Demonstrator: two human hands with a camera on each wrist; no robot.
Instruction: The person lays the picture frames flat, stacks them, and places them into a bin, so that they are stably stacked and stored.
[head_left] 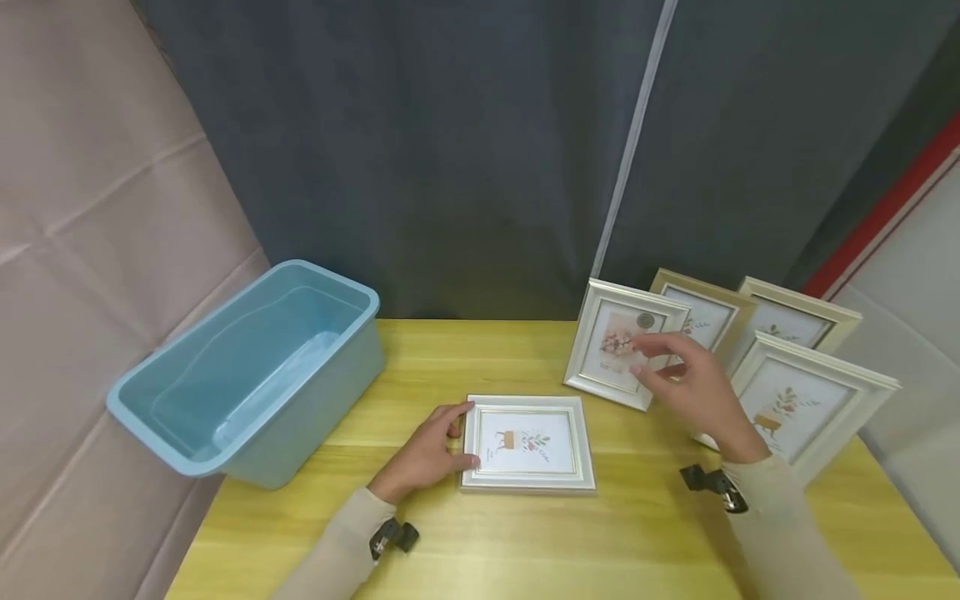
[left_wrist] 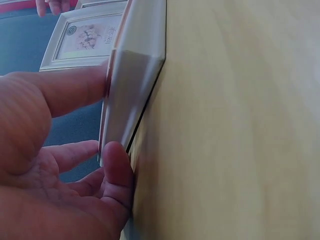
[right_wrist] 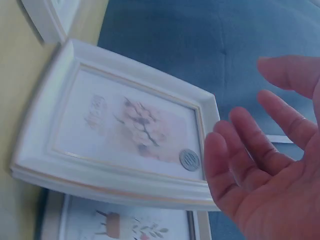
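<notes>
Steadiness, we reckon, explains our left hand (head_left: 422,452) gripping the flat frame (head_left: 529,443) edgewise; our right hand (head_left: 699,390), fingers loosely parted, hovers empty by the standing pink-flower frame (head_left: 617,343).

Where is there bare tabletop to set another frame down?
Bare table shows behind the flat frame, between the blue bin and the pink-flower frame, and in front of the flat frame, between both sleeves. The right is crowded: four standing frames overlap there, with the right hand in front.
</notes>
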